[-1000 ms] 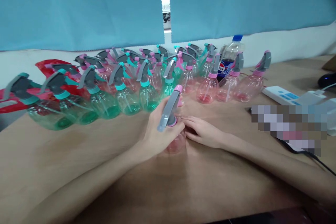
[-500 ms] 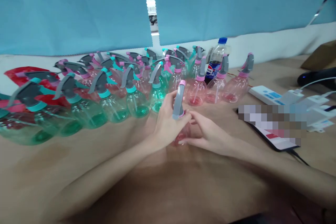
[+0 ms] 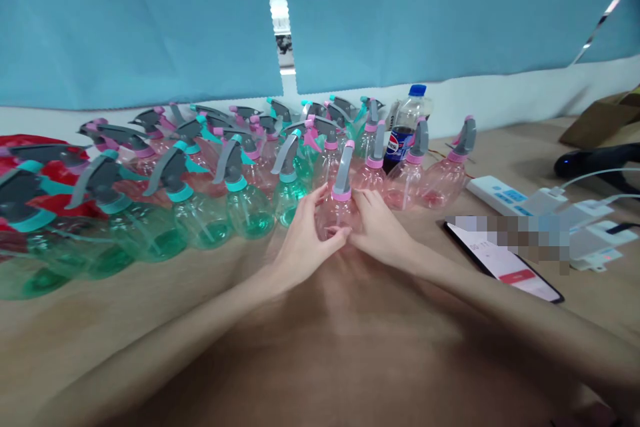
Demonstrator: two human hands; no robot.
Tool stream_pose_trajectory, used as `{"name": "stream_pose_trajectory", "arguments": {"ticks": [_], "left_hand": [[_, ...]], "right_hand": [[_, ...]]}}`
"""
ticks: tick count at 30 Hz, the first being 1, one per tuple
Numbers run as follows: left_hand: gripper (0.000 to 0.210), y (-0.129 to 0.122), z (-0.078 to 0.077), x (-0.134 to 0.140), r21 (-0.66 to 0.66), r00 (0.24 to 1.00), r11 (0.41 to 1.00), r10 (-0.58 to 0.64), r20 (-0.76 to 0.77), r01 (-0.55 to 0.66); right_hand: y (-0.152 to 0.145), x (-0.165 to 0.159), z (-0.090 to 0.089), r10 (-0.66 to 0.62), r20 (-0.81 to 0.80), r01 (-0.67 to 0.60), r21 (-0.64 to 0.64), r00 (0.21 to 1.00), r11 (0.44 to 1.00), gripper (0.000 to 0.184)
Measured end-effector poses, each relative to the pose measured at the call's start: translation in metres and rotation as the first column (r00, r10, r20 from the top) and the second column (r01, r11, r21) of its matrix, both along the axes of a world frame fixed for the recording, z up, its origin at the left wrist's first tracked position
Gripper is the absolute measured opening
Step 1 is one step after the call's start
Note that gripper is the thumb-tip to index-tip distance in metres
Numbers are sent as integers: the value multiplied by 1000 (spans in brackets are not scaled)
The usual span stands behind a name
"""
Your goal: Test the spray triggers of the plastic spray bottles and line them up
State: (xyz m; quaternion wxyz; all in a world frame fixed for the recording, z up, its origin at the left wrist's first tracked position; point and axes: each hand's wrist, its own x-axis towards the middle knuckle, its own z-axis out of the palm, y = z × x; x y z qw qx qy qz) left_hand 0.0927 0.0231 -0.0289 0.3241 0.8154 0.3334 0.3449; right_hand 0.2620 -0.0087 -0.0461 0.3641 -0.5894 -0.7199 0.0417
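A clear pink spray bottle (image 3: 339, 213) with a pink collar and a grey trigger stands upright between my two hands. My left hand (image 3: 305, 233) is wrapped round its left side, thumb across the front. From the right, my right hand (image 3: 380, 223) clasps the same bottle, its fingers along the side. Just to the left is a green spray bottle (image 3: 289, 197) with a turquoise collar, the end of a front row of green ones. Behind and to the right are more pink spray bottles (image 3: 407, 180).
A blue-capped cola bottle (image 3: 400, 140) stands behind the pink bottles. On the right lie a phone (image 3: 530, 280), a white power strip (image 3: 500, 193) with plugs and cables, and a black device (image 3: 595, 170). A cardboard box (image 3: 600, 120) sits at the far right. A blue cloth (image 3: 400, 13) hangs behind.
The held spray bottle has moved away from me, up to the rows. My left hand has gone from its neck to its body, and my right hand has shifted forward along the side.
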Motion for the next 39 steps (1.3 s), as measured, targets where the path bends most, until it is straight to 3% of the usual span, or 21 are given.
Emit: {"name": "stream_pose_trajectory", "arguments": {"ticks": [4,8,21,32,39], "left_hand": [[52,-5,-14,-25,23,991,998,62,-115,-60],[42,-8,-13,-39,-11,983,998,57,-174,-59],[33,-10,-23,-33,-55,984,998,-31,-173,22],[26,-11,-21,-26,-102,985,994,-66,-162,50],[24,-11,-22,-18,-154,989,986,-81,-122,62]], "right_hand": [[17,1,-1,-51,71,49,29,996,998,59],[24,-1,0,-145,103,144,16,984,989,56],[42,-10,19,-256,194,290,-173,947,941,57],[45,-15,24,-276,210,315,-182,938,931,58],[10,-1,17,-190,165,209,-105,968,972,69]]}}
